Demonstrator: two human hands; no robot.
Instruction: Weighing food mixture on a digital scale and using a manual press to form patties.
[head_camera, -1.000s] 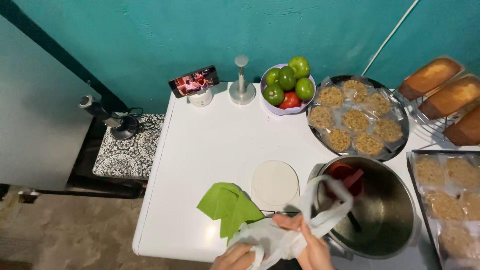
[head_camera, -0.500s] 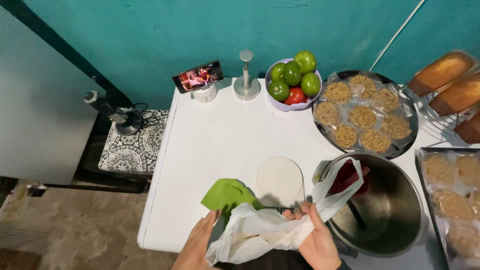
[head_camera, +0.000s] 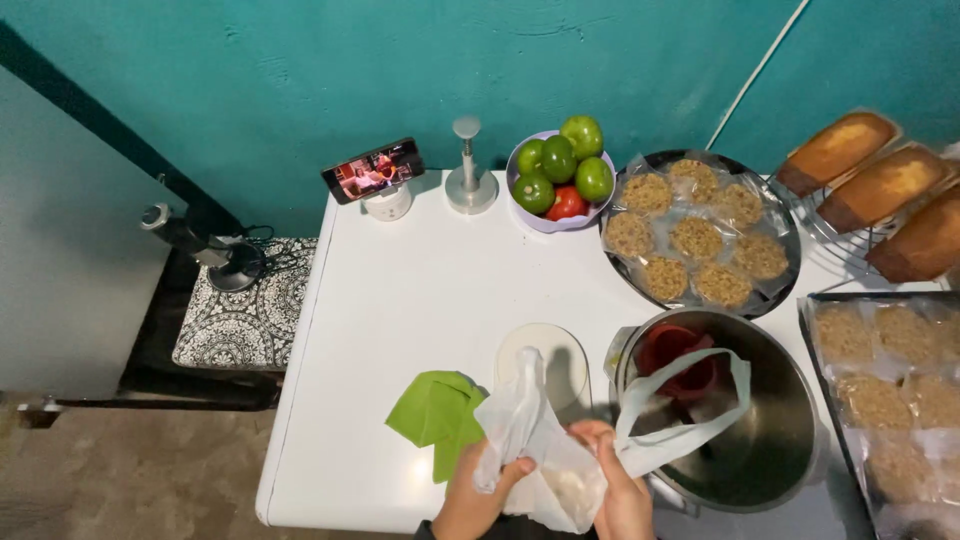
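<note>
Both my hands hold a white plastic bag (head_camera: 545, 450) at the table's near edge. My left hand (head_camera: 478, 495) grips the bag's left side from below. My right hand (head_camera: 620, 480) pinches its right side, and one bag handle loops over the rim of a large steel bowl (head_camera: 770, 450). Something pale sits inside the bag. A green cloth (head_camera: 435, 415) lies just left of the bag. A round white lid (head_camera: 545, 360) lies flat behind it. A red cup-like thing (head_camera: 680, 360) rests inside the bowl.
On the white table (head_camera: 420, 290): a phone on a stand (head_camera: 375, 170), a metal post (head_camera: 468, 175), a bowl of green fruit and a tomato (head_camera: 560, 170), a round tray of wrapped cookies (head_camera: 695, 235). Loaf cakes (head_camera: 880, 190) and another cookie tray (head_camera: 890, 380) sit at right. A patterned stool (head_camera: 245, 300) stands left.
The view has shifted and come closer. My left hand has moved right, off the green cloth, and now grips the bag from below; the bag is bunched higher between both hands.
</note>
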